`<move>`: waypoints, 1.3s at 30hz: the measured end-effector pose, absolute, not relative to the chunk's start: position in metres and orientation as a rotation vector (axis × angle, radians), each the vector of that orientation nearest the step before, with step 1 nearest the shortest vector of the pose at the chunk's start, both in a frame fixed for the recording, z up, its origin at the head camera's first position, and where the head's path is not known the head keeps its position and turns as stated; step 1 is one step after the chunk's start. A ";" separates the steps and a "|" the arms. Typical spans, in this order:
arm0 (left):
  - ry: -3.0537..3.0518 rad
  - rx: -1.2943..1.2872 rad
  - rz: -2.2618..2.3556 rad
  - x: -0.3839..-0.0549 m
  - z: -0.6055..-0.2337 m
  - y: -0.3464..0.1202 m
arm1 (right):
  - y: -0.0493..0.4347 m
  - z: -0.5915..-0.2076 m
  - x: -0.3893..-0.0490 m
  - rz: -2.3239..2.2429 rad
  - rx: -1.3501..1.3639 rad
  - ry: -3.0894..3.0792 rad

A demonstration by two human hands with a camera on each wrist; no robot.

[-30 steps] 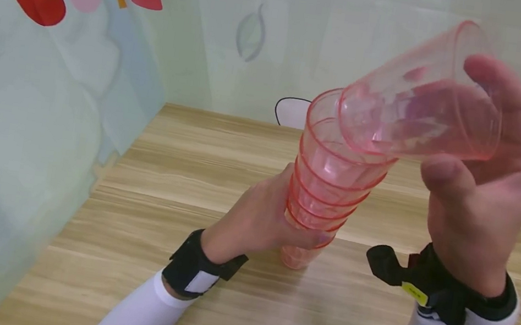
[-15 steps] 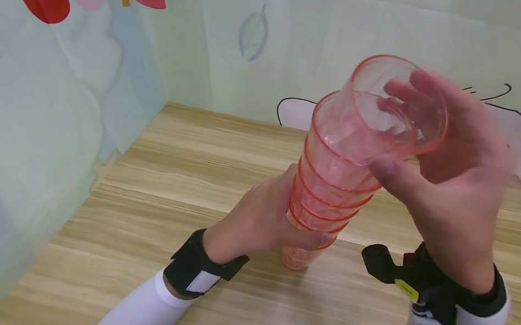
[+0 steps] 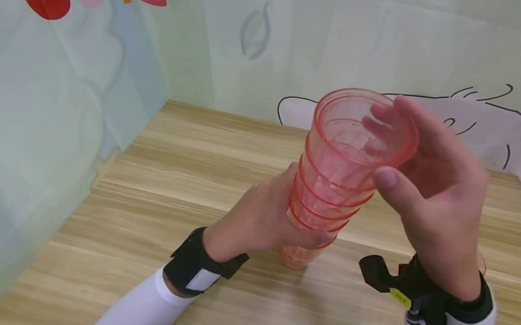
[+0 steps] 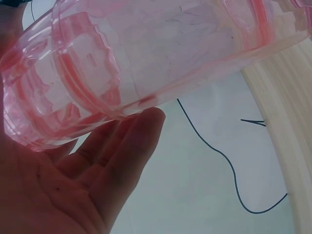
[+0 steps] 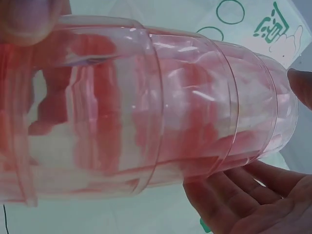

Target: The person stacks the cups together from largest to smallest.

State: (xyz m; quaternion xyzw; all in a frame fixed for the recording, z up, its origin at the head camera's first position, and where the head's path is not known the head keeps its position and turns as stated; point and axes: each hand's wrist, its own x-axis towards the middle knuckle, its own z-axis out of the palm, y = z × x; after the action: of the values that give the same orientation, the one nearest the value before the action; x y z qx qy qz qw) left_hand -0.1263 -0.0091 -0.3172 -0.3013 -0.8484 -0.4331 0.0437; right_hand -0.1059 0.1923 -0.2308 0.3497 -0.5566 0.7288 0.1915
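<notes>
A tall stack of clear pink plastic cups (image 3: 333, 178) leans slightly to the right above the table, rims up. My left hand (image 3: 263, 213) grips its lower part, with the thumb across the near side. At the top, one cup (image 3: 344, 132) sits nested inside the others. Around the right side of its rim curves my right hand (image 3: 442, 188), thumb in front and fingers behind, seen through the plastic. The right wrist view shows the ridged stack (image 5: 190, 102) close up, with the left hand (image 5: 243, 200) around its far end.
The wood-grain table (image 3: 179, 173) lies beneath the hands. Behind it and to the left hang pale printed cloths (image 3: 199, 26) with cartoon outlines and coloured letters. A thin curved edge (image 3: 481, 264) of something shows behind the right wrist.
My right hand has brought the tilted loose cup left and down, turned it rim up and set it into the top of the stack. The left hand has stayed in place.
</notes>
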 end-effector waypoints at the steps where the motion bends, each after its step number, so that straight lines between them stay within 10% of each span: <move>1: -2.595 -0.921 -1.319 -0.126 -0.317 -0.009 | 0.193 -0.232 -0.106 2.037 0.979 -1.568; 39: -2.593 -0.828 -1.584 -0.125 -0.320 -0.005 | 0.210 -0.265 -0.107 1.859 1.072 -1.830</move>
State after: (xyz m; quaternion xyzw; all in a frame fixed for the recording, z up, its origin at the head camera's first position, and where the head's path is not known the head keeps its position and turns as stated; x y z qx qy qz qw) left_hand -0.1251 -0.0053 -0.3198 -0.2629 -0.8233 -0.5030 -0.0039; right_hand -0.1072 0.2102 -0.2645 0.3752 -0.6405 0.6507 0.1600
